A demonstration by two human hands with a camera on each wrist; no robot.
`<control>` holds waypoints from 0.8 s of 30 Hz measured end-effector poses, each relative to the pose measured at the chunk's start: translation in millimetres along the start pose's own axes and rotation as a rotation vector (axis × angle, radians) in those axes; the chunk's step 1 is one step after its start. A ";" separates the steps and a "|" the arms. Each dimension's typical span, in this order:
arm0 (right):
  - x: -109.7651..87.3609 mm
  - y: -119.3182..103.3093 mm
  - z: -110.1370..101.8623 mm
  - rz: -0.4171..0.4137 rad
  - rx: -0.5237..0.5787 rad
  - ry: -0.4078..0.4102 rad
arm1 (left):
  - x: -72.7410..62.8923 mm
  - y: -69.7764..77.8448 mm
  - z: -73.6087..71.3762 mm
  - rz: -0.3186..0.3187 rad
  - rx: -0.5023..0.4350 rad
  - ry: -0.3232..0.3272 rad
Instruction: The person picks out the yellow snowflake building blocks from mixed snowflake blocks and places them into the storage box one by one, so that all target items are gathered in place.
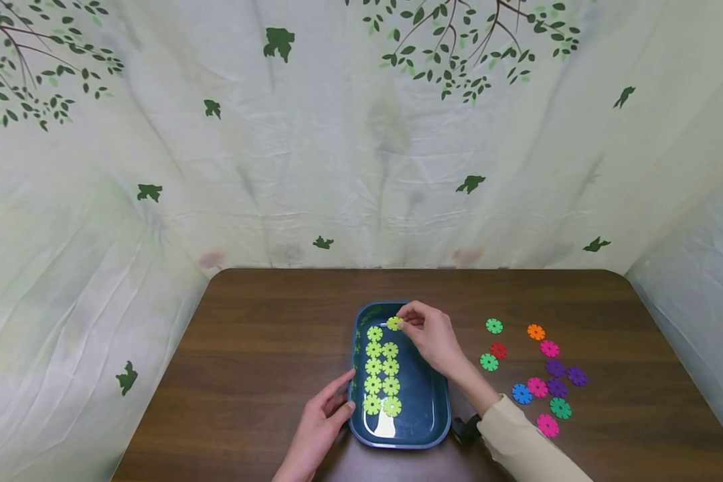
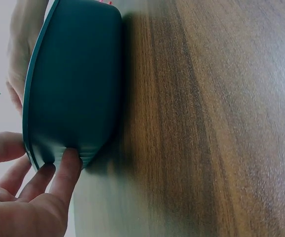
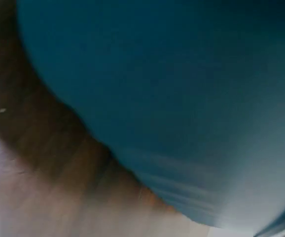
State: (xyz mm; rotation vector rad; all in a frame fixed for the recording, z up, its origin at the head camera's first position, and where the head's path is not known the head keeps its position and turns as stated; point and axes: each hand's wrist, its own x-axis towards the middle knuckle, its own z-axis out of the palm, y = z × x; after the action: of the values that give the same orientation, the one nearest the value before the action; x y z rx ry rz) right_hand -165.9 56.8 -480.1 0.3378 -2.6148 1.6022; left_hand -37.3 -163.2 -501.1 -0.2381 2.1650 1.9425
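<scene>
A blue tray [image 1: 422, 422] lies on the table, holding two columns of yellow-green flower-shaped discs [image 1: 373, 367]. My right hand [image 1: 435, 338] is over the tray's far end, pinching another yellow-green flower disc [image 1: 394, 323] between thumb and fingertips at the top of the right column. At the tray's left side, my left hand [image 1: 320, 425] holds the edge. Seen from the left wrist, the left hand's fingers [image 2: 66, 173] rest against the tray's outer wall [image 2: 78, 74], with one digit up at the rim. The right wrist view is filled by the blurred tray wall [image 3: 147, 89]; no fingers appear there.
Right of the tray, loose flower discs are scattered: green [image 1: 494, 326], red [image 1: 499, 350], orange [image 1: 536, 332], pink [image 1: 547, 426], purple [image 1: 576, 376] and blue [image 1: 521, 393]. A small black object [image 1: 466, 430] sits by the right sleeve. A leaf-printed curtain [image 1: 361, 167] hangs behind the wooden table [image 1: 265, 335].
</scene>
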 end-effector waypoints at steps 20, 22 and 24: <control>18.5 12.8 13.8 -0.059 -0.242 -0.178 | -1.5 1.2 0.2 -0.015 -0.006 -0.003; 19.4 13.0 14.9 -0.056 -0.271 -0.184 | -1.2 0.6 -0.1 -0.021 -0.006 -0.003; 20.3 13.7 16.3 -0.058 -0.298 -0.187 | -0.9 -0.1 -0.2 -0.025 -0.005 -0.004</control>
State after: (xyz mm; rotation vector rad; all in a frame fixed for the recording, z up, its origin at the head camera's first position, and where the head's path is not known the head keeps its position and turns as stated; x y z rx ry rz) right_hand -187.5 45.2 -496.3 0.5611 -2.8954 1.1916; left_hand -36.5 -163.5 -500.9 -0.2599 2.1444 1.9340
